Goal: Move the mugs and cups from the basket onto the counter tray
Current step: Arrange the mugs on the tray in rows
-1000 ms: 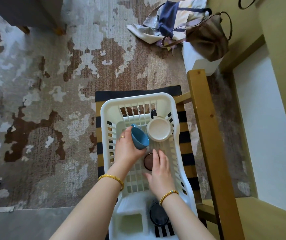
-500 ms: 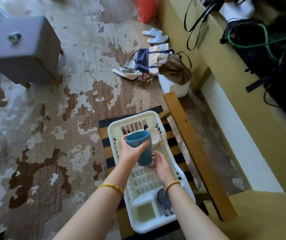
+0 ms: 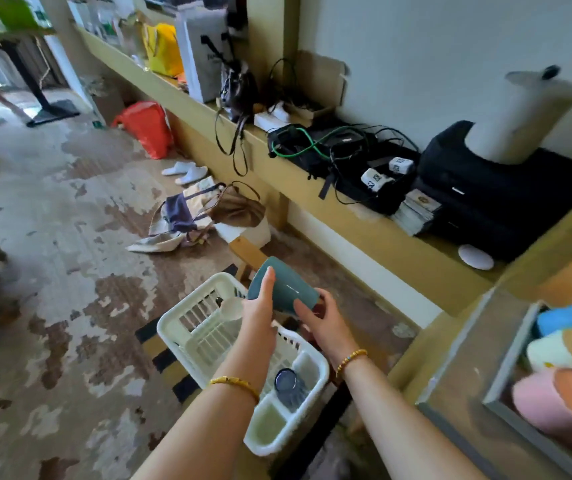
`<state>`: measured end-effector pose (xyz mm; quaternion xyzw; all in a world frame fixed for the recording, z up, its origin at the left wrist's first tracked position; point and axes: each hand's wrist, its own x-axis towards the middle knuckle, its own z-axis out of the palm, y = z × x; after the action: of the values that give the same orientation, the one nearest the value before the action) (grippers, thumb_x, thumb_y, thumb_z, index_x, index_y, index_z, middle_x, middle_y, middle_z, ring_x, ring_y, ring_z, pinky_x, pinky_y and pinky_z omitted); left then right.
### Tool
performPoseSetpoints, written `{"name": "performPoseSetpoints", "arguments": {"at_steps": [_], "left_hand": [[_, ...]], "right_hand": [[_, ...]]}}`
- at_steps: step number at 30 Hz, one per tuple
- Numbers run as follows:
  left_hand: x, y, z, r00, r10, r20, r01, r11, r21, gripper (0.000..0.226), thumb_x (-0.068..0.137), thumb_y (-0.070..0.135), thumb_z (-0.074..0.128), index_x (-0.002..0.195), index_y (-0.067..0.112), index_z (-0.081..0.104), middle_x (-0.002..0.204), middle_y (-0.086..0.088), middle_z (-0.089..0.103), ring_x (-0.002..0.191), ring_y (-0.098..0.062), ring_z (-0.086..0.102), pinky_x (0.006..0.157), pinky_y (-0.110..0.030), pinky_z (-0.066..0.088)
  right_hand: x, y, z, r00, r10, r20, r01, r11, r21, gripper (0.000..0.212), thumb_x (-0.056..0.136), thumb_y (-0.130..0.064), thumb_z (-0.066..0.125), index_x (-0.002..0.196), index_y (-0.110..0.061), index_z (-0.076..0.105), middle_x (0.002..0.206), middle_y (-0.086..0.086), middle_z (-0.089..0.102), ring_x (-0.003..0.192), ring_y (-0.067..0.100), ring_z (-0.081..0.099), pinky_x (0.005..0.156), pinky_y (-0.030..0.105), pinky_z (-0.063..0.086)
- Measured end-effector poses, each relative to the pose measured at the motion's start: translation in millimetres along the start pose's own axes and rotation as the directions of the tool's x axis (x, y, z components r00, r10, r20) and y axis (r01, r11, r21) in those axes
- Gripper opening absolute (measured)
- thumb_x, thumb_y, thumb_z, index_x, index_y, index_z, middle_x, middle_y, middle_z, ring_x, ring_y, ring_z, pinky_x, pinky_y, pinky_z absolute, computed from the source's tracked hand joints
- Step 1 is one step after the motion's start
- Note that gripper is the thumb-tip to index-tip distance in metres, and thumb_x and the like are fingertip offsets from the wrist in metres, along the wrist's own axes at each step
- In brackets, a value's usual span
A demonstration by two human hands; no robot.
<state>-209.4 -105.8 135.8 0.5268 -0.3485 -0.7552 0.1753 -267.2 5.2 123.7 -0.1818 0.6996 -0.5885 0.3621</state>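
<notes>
Left hand (image 3: 260, 313) grips the teal cup (image 3: 282, 285), which is tilted and lifted above the white basket (image 3: 187, 327). Right hand (image 3: 326, 325) has fingers curled on the cup's lower end, with something dark partly visible under the palm; cannot tell if it's holding that too. The basket sits low on a striped chair seat; a pale cup (image 3: 230, 308) and a dark glass (image 3: 286, 384) lie inside. The tray (image 3: 485, 396) sits on the desk (image 3: 457, 372) at lower right, holding blue (image 3: 561, 320), cream (image 3: 551, 353) and pink (image 3: 537, 403) mugs on their sides.
</notes>
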Motion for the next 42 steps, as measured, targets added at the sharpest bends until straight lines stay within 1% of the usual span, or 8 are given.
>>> {"name": "performPoseSetpoints", "arguments": {"at_steps": [8, 12, 16, 21, 27, 31, 37, 42], "left_hand": [[-85.8, -31.5, 111.4, 0.946, 0.152, 0.285, -0.278, 0.833, 0.478, 0.078, 0.09, 0.063, 0.029, 0.147, 0.011, 0.017, 0.148, -0.012, 0.034, 0.133, -0.03, 0.035, 0.105, -0.041, 0.03], [-129.8, -54.0, 159.3, 0.621, 0.514, 0.592, -0.783, 0.368, 0.501, 0.058, 0.098, 0.04, 0.031, 0.149, 0.02, 0.011, 0.158, -0.004, 0.01, 0.144, -0.021, 0.008, 0.117, -0.039, 0.01], [-168.7, -91.5, 210.4, 0.25, 0.534, 0.807, -0.892, -0.197, 0.407, 0.055, 0.097, 0.04, 0.033, 0.146, 0.018, 0.022, 0.158, -0.003, 0.007, 0.145, -0.02, 0.0, 0.116, -0.044, -0.004], [-222.9, -157.2, 266.7, 0.007, 0.307, 0.952, -0.887, -0.437, 0.148, 0.078, 0.084, 0.045, 0.058, 0.146, 0.012, 0.025, 0.153, -0.005, 0.027, 0.144, -0.023, 0.014, 0.115, -0.047, -0.001], [-289.0, -239.1, 331.1, -0.02, 0.186, 0.982, -0.931, -0.362, 0.05, 0.087, 0.074, 0.052, 0.067, 0.143, 0.017, 0.027, 0.138, -0.006, 0.046, 0.129, -0.026, 0.039, 0.113, -0.044, 0.015], [-320.3, -279.0, 359.1, 0.041, 0.101, 0.994, -0.975, -0.215, 0.062, 0.068, 0.069, 0.047, 0.071, 0.125, 0.026, 0.038, 0.114, 0.001, 0.057, 0.105, -0.023, 0.056, 0.077, -0.032, 0.042], [-315.2, -314.2, 369.0, 0.197, -0.002, 0.98, -0.959, 0.206, 0.194, 0.056, 0.065, 0.041, 0.078, 0.106, 0.035, 0.039, 0.097, 0.018, 0.053, 0.09, -0.003, 0.052, 0.074, -0.02, 0.039], [-303.3, -343.6, 376.9, 0.226, -0.145, 0.963, -0.935, 0.246, 0.256, 0.064, 0.063, 0.039, 0.08, 0.112, 0.034, 0.04, 0.106, 0.012, 0.055, 0.099, -0.007, 0.053, 0.082, -0.022, 0.041]], "right_hand": [[-58.7, -43.5, -124.8, 0.862, -0.217, -0.459, 0.168, 0.975, -0.144, 0.021, 0.08, -0.046, 0.066, 0.083, -0.034, 0.05, 0.076, -0.011, 0.056, 0.065, 0.003, 0.055, 0.052, 0.008, 0.04], [-96.1, -62.0, -194.2, 0.748, -0.334, -0.574, 0.225, 0.941, -0.254, 0.023, 0.077, -0.049, 0.066, 0.076, -0.035, 0.048, 0.069, -0.014, 0.049, 0.062, 0.002, 0.048, 0.057, 0.014, 0.039], [-142.1, -64.2, -261.6, 0.677, -0.387, -0.626, 0.212, 0.917, -0.337, 0.022, 0.074, -0.05, 0.068, 0.083, -0.038, 0.052, 0.078, -0.019, 0.058, 0.073, -0.005, 0.055, 0.068, 0.015, 0.043], [-214.5, -45.7, -348.4, 0.613, -0.381, -0.692, 0.148, 0.916, -0.373, 0.025, 0.08, -0.04, 0.068, 0.095, -0.024, 0.056, 0.087, -0.009, 0.063, 0.083, 0.009, 0.06, 0.071, 0.017, 0.043], [-299.4, -25.4, -427.5, 0.605, -0.391, -0.694, -0.044, 0.853, -0.519, 0.034, 0.078, -0.048, 0.064, 0.098, -0.022, 0.056, 0.09, -0.004, 0.062, 0.082, 0.012, 0.057, 0.068, 0.023, 0.043], [-335.0, -8.2, -458.2, 0.618, -0.301, -0.726, -0.114, 0.88, -0.462, 0.039, 0.078, -0.047, 0.066, 0.104, -0.02, 0.057, 0.096, -0.002, 0.062, 0.088, 0.013, 0.058, 0.071, 0.022, 0.043], [-363.8, 26.6, -489.2, 0.648, -0.187, -0.738, -0.019, 0.965, -0.261, 0.015, 0.097, -0.022, 0.044, 0.103, -0.029, 0.056, 0.109, 0.004, 0.06, 0.083, -0.007, 0.056, 0.065, 0.003, 0.042], [-366.1, 77.4, -505.1, 0.745, 0.026, -0.666, -0.31, 0.898, -0.312, 0.046, 0.092, -0.004, 0.045, 0.134, -0.022, 0.046, 0.134, 0.002, 0.053, 0.124, 0.015, 0.047, 0.101, 0.024, 0.033]]}}
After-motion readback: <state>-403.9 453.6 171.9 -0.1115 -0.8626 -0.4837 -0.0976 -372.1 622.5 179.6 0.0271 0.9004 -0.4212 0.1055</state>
